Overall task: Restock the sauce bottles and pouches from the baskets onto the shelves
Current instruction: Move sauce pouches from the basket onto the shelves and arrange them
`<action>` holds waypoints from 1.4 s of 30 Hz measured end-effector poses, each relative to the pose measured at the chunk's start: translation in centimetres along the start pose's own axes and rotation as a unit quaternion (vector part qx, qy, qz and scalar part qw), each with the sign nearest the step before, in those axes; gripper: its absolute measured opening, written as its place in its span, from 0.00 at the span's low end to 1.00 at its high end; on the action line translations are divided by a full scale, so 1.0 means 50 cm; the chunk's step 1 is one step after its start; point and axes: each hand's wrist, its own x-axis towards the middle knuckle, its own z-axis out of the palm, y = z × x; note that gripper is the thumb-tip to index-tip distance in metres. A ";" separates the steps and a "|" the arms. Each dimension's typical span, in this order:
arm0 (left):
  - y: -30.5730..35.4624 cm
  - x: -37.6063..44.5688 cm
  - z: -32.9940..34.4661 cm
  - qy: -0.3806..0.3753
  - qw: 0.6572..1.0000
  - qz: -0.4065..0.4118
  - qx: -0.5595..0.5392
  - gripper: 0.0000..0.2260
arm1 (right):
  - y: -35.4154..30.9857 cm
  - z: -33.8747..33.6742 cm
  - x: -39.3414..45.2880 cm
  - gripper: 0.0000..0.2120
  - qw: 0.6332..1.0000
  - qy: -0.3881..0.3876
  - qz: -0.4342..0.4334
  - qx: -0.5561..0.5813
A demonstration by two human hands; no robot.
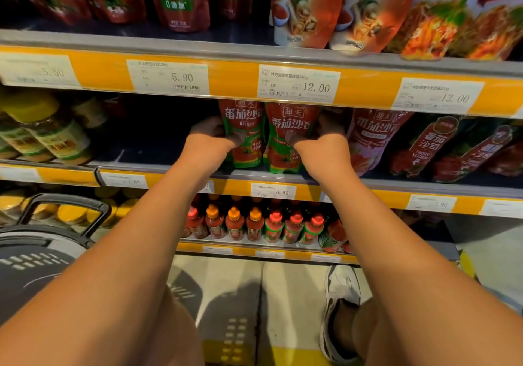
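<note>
Both hands are up at the middle shelf [283, 177] in the centre of the frame, the left hand [210, 136] gripping one glossy red-and-green ketchup pouch [243, 133] and the right hand [322, 136] gripping its twin [285, 139], both standing upright side by side at the shelf's front. Grey metal shelves with yellow price strips [235, 78] fill the wall, soft pouches above, small capped bottles [254, 225] below. A dark plastic basket [42, 252] sits at lower left over pale floor tiles [291, 295].

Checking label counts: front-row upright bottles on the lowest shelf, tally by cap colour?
Red-capped bottles: 4
Orange-capped bottles: 3
Total: 7
</note>
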 end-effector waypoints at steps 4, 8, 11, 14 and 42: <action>-0.020 -0.004 -0.010 -0.007 0.996 -0.001 0.093 0.17 | 0.029 -0.004 -0.008 0.18 0.994 -0.050 0.048 -0.087; -0.030 0.000 -0.013 -0.016 0.988 0.018 0.153 0.22 | 0.052 0.002 -0.017 0.14 0.973 -0.061 0.048 -0.217; -0.037 0.007 -0.007 -0.008 0.985 0.039 0.169 0.21 | 0.061 0.013 -0.018 0.15 0.963 -0.044 0.053 -0.259; -0.046 0.020 0.003 0.003 0.985 0.048 0.166 0.19 | 0.066 0.021 -0.011 0.18 0.962 -0.031 0.048 -0.269; -0.057 0.099 0.048 0.060 0.962 0.089 0.253 0.19 | 0.070 0.045 0.055 0.26 0.971 0.013 0.045 -0.234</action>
